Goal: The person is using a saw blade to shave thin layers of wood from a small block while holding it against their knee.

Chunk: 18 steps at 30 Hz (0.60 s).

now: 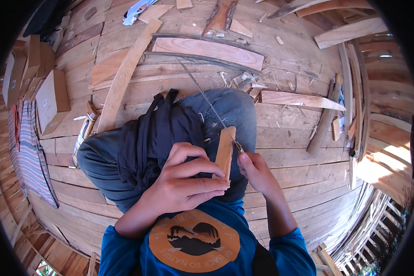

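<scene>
A short, narrow block of wood rests over my lap, pointing away from me. My left hand grips its near end between thumb and fingers. Closed around the handle of a long, thin blade, my right hand is just right of the block. The blade crosses the block's far end and slants away to the far left; it looks almost edge-on, so its exact kind is unclear. Dark cloth is bunched over my crossed legs, left of the block.
Boards lie ahead on the plank floor, including a long plank and a wide board. Wood shavings are scattered around. Cardboard boxes and a striped cloth are at left; a round pole lies at right.
</scene>
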Available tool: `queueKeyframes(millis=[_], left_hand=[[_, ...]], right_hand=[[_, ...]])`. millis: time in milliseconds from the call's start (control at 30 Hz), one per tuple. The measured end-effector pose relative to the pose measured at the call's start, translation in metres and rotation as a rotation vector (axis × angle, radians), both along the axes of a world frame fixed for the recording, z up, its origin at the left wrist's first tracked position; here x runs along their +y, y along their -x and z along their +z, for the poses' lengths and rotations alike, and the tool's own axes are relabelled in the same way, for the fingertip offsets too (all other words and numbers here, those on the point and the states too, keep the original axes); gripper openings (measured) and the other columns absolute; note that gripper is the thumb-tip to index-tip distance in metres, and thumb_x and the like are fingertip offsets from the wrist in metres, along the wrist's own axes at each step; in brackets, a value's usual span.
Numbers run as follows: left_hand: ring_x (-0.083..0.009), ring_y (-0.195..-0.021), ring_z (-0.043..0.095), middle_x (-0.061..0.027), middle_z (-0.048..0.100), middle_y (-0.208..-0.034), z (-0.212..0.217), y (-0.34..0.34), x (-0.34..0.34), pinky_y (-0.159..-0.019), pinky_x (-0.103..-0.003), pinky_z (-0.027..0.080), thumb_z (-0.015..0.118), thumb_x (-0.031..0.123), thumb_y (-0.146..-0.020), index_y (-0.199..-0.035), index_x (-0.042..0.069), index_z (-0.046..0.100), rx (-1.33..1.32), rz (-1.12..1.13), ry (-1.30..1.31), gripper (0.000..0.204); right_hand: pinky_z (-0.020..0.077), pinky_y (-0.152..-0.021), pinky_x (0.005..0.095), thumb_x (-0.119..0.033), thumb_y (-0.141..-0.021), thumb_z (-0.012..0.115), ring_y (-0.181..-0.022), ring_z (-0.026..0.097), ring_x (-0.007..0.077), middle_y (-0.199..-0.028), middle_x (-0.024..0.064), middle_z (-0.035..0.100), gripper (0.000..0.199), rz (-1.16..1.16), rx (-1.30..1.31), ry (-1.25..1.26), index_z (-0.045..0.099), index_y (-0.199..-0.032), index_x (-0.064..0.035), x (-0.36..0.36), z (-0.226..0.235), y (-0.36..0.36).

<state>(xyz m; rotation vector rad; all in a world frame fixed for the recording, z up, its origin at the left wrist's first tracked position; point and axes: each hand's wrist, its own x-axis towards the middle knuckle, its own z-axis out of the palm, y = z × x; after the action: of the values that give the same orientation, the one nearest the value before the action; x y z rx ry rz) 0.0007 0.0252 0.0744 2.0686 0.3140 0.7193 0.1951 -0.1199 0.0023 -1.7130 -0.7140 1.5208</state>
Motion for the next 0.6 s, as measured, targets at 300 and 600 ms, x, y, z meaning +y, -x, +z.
queueKeyframes(millis=[300, 600], left_hand=[[-0.0168, -0.071, 0.048, 0.0063, 0.051, -0.071, -0.002, 0.001, 0.011, -0.068, -0.033, 0.038, 0.084, 0.021, -0.066, -0.090, 0.021, 0.079, 0.048, -0.200, 0.071, 0.025], [-0.0123, -0.062, 0.051, 0.0048, 0.053, -0.069, -0.002, -0.004, 0.019, -0.060, -0.029, 0.037, 0.088, 0.021, -0.065, -0.087, 0.014, 0.070, -0.003, -0.091, 0.075, 0.030]], right_hand=[[0.0305, -0.051, 0.0253, -0.059, -0.098, 0.046, -0.059, 0.036, 0.0077, -0.064, -0.0034, 0.039, 0.059, 0.145, 0.094, -0.013, 0.048, -0.074, -0.0048, -0.003, 0.033, -0.002], [0.0333, -0.052, 0.0284, -0.056, -0.099, 0.045, -0.058, 0.038, 0.0103, -0.061, -0.0006, 0.042, 0.060, 0.207, 0.098, 0.043, 0.048, -0.070, -0.0032, -0.007, 0.040, -0.012]])
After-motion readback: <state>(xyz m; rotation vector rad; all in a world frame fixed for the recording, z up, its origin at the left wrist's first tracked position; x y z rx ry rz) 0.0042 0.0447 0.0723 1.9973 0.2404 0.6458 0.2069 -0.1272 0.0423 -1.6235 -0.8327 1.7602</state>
